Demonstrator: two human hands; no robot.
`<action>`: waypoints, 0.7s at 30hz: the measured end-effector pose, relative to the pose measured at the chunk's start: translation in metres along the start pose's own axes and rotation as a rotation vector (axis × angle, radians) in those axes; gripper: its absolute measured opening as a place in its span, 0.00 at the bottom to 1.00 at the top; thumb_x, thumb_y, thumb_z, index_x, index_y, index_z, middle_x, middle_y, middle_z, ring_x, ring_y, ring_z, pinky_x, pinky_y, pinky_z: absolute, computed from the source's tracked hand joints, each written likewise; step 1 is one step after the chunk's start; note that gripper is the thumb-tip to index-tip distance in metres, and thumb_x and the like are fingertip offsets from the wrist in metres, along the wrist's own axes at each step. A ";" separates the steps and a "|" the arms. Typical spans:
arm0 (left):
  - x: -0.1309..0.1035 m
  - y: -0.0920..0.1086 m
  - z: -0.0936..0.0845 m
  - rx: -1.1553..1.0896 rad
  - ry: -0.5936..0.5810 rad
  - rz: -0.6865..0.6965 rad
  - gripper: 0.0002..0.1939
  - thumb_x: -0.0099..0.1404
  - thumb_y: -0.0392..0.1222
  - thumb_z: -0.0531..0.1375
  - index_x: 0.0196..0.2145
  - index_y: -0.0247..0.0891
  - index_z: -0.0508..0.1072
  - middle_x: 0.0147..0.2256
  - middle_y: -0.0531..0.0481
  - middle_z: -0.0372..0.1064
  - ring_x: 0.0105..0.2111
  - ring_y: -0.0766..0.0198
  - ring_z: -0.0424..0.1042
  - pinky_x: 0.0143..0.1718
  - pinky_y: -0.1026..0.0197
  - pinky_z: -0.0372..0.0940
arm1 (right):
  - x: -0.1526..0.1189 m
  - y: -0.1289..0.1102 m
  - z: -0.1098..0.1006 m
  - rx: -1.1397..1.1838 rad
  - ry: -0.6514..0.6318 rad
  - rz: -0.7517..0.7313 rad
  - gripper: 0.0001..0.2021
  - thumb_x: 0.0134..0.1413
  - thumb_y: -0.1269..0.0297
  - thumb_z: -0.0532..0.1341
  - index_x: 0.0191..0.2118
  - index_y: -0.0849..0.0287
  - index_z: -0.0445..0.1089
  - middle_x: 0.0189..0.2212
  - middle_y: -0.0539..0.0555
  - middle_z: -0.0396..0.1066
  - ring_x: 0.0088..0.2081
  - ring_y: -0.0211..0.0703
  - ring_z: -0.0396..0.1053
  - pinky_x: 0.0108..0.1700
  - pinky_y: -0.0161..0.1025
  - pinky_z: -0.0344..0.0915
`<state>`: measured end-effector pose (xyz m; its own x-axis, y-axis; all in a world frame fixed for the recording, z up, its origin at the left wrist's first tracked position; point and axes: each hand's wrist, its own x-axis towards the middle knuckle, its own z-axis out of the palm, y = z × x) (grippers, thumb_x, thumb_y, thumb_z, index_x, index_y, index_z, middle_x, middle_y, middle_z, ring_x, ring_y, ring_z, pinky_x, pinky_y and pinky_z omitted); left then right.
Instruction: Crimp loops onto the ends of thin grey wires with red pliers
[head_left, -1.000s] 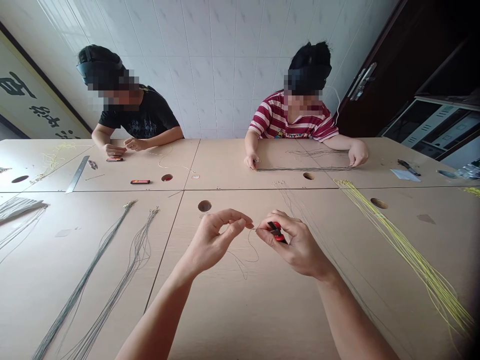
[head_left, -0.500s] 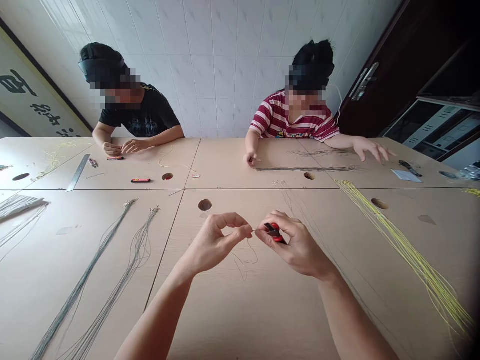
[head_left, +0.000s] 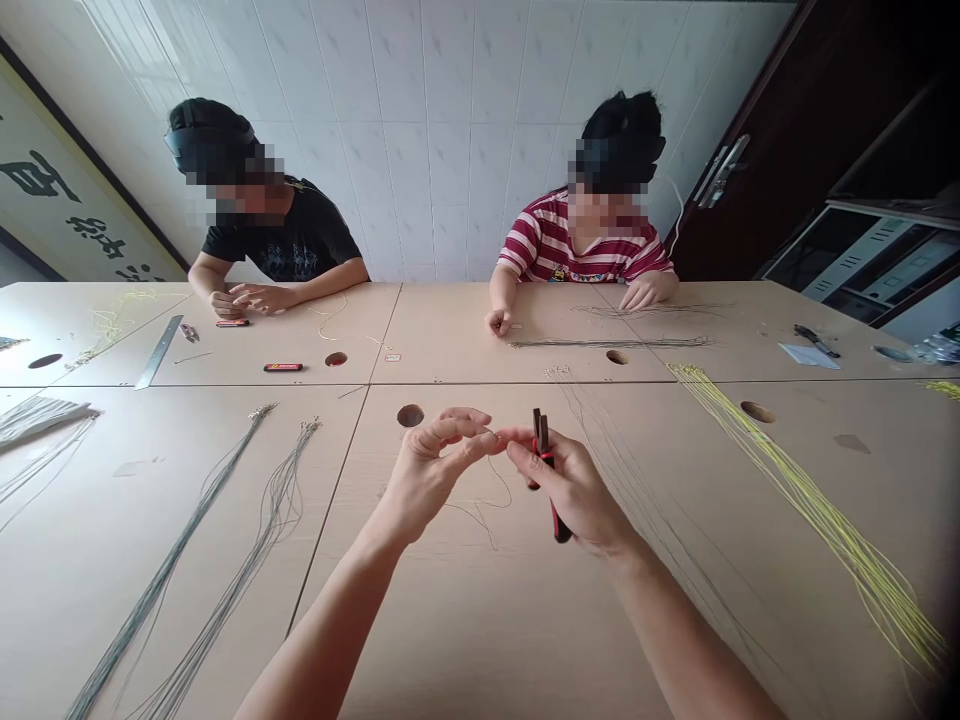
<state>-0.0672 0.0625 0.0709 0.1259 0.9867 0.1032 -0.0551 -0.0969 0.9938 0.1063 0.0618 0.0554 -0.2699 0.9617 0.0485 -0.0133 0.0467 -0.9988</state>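
My left hand [head_left: 439, 465] pinches a thin dark cord [head_left: 510, 490] between thumb and fingertips, above the table's middle. Below the fingers the cord hangs down in a loose loop towards the tabletop. My right hand [head_left: 574, 485] is closed around red-and-black pliers [head_left: 541, 445], whose dark jaws point away from me and stand a little apart. Its index fingertip meets the left fingertips near the end of the cord. Whatever lies between those fingertips is too small to make out.
Grey cord bundles [head_left: 187, 545] lie at left, a yellow cord bundle [head_left: 795, 490] at right. Faint thin cords [head_left: 637, 480] run beside my right forearm. Across the wooden table [head_left: 442, 620] sit two people. A round hole [head_left: 410, 415] lies beyond my left hand.
The pliers have swung from lying across my right palm to jaws pointing forward. Both hands rose slightly. The striped-shirt person's hand at right drew back in towards the body.
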 end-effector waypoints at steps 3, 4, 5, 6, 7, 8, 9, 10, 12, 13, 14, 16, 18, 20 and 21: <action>0.002 -0.006 0.003 -0.084 0.039 -0.007 0.07 0.58 0.45 0.67 0.27 0.40 0.79 0.42 0.47 0.71 0.46 0.59 0.68 0.43 0.59 0.63 | 0.001 0.005 0.010 0.304 -0.091 0.120 0.13 0.56 0.53 0.63 0.39 0.56 0.74 0.29 0.51 0.68 0.27 0.35 0.55 0.30 0.37 0.58; 0.002 -0.007 0.004 -0.108 0.044 -0.008 0.06 0.58 0.44 0.67 0.28 0.40 0.79 0.42 0.48 0.71 0.44 0.60 0.69 0.42 0.59 0.63 | 0.001 0.006 0.012 0.361 -0.092 0.140 0.12 0.55 0.53 0.65 0.38 0.56 0.74 0.28 0.50 0.67 0.27 0.34 0.55 0.30 0.36 0.57; 0.002 -0.008 0.005 -0.127 0.041 -0.010 0.06 0.58 0.44 0.67 0.28 0.40 0.79 0.41 0.49 0.72 0.42 0.61 0.69 0.42 0.59 0.63 | 0.000 0.007 0.013 0.396 -0.078 0.151 0.11 0.54 0.54 0.66 0.36 0.56 0.74 0.25 0.48 0.65 0.27 0.35 0.56 0.30 0.36 0.56; 0.002 -0.009 0.006 -0.143 0.029 -0.011 0.06 0.59 0.44 0.67 0.29 0.40 0.79 0.40 0.49 0.72 0.40 0.62 0.69 0.42 0.59 0.64 | -0.001 0.008 0.014 0.417 -0.057 0.158 0.11 0.52 0.54 0.67 0.35 0.56 0.74 0.23 0.47 0.62 0.28 0.35 0.56 0.30 0.36 0.56; 0.001 -0.009 0.008 -0.158 0.016 -0.011 0.06 0.60 0.44 0.66 0.29 0.40 0.79 0.38 0.49 0.72 0.39 0.63 0.70 0.42 0.59 0.64 | -0.001 0.009 0.014 0.430 -0.038 0.164 0.11 0.52 0.55 0.68 0.33 0.57 0.73 0.21 0.46 0.60 0.28 0.36 0.57 0.30 0.36 0.56; 0.001 -0.009 0.010 -0.172 0.007 -0.014 0.07 0.60 0.44 0.66 0.29 0.39 0.79 0.37 0.50 0.72 0.37 0.63 0.70 0.41 0.59 0.64 | -0.001 0.010 0.014 0.441 -0.025 0.171 0.11 0.51 0.55 0.68 0.32 0.57 0.73 0.20 0.45 0.57 0.28 0.36 0.58 0.30 0.36 0.56; 0.000 -0.009 0.011 -0.186 -0.003 -0.018 0.07 0.61 0.45 0.65 0.29 0.39 0.79 0.36 0.50 0.72 0.36 0.63 0.69 0.41 0.59 0.64 | -0.002 0.010 0.014 0.447 -0.018 0.177 0.11 0.51 0.55 0.68 0.31 0.57 0.72 0.19 0.45 0.56 0.28 0.36 0.58 0.31 0.36 0.56; 0.000 -0.009 0.013 -0.199 -0.014 -0.024 0.08 0.61 0.45 0.65 0.28 0.38 0.78 0.34 0.50 0.72 0.35 0.63 0.69 0.40 0.59 0.64 | -0.001 0.011 0.013 0.449 -0.015 0.181 0.11 0.51 0.55 0.68 0.31 0.57 0.72 0.19 0.45 0.55 0.28 0.37 0.59 0.31 0.36 0.56; -0.001 -0.010 0.016 -0.210 -0.022 -0.036 0.10 0.62 0.46 0.64 0.28 0.38 0.78 0.33 0.50 0.72 0.34 0.63 0.69 0.41 0.58 0.64 | 0.000 0.011 0.012 0.456 -0.011 0.174 0.11 0.51 0.55 0.68 0.30 0.57 0.72 0.19 0.45 0.54 0.27 0.36 0.58 0.31 0.37 0.56; -0.001 -0.010 0.017 -0.203 -0.016 -0.046 0.10 0.62 0.46 0.64 0.29 0.38 0.78 0.33 0.50 0.73 0.35 0.63 0.69 0.42 0.58 0.64 | 0.000 0.010 0.011 0.462 -0.009 0.169 0.11 0.51 0.55 0.68 0.30 0.57 0.72 0.19 0.44 0.54 0.27 0.36 0.57 0.31 0.37 0.56; -0.001 -0.011 0.017 -0.189 -0.007 -0.060 0.10 0.63 0.47 0.64 0.30 0.38 0.78 0.34 0.49 0.74 0.36 0.62 0.70 0.43 0.58 0.64 | 0.001 0.010 0.010 0.467 -0.009 0.164 0.10 0.51 0.56 0.68 0.30 0.57 0.72 0.19 0.44 0.54 0.27 0.36 0.56 0.31 0.37 0.56; -0.001 -0.012 0.015 -0.157 0.026 -0.092 0.11 0.63 0.49 0.63 0.33 0.39 0.79 0.37 0.48 0.75 0.41 0.59 0.70 0.46 0.57 0.63 | 0.002 0.009 0.007 0.473 -0.007 0.156 0.10 0.53 0.57 0.67 0.29 0.57 0.70 0.19 0.44 0.53 0.26 0.35 0.53 0.32 0.38 0.57; -0.001 -0.013 0.011 -0.114 0.044 -0.109 0.11 0.64 0.49 0.61 0.36 0.40 0.79 0.41 0.46 0.76 0.46 0.57 0.70 0.47 0.56 0.63 | 0.002 0.009 0.003 0.472 0.000 0.156 0.11 0.53 0.59 0.67 0.26 0.57 0.68 0.19 0.44 0.51 0.25 0.35 0.51 0.35 0.38 0.58; 0.000 -0.013 0.007 -0.053 0.028 -0.097 0.11 0.65 0.48 0.61 0.38 0.41 0.79 0.44 0.46 0.75 0.48 0.55 0.70 0.49 0.55 0.63 | 0.002 0.009 -0.001 0.464 0.004 0.157 0.14 0.53 0.60 0.66 0.23 0.58 0.64 0.19 0.43 0.49 0.25 0.35 0.50 0.36 0.39 0.59; 0.000 -0.013 0.005 -0.022 0.007 -0.086 0.11 0.65 0.47 0.60 0.40 0.41 0.79 0.46 0.45 0.75 0.49 0.55 0.69 0.49 0.54 0.62 | 0.001 0.009 -0.003 0.461 -0.002 0.161 0.15 0.54 0.61 0.66 0.22 0.58 0.63 0.19 0.43 0.49 0.25 0.35 0.50 0.37 0.39 0.59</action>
<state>-0.0614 0.0634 0.0582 0.1246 0.9921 0.0175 -0.0664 -0.0092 0.9977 0.1084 0.0642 0.0469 -0.3055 0.9462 -0.1063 -0.3962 -0.2278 -0.8895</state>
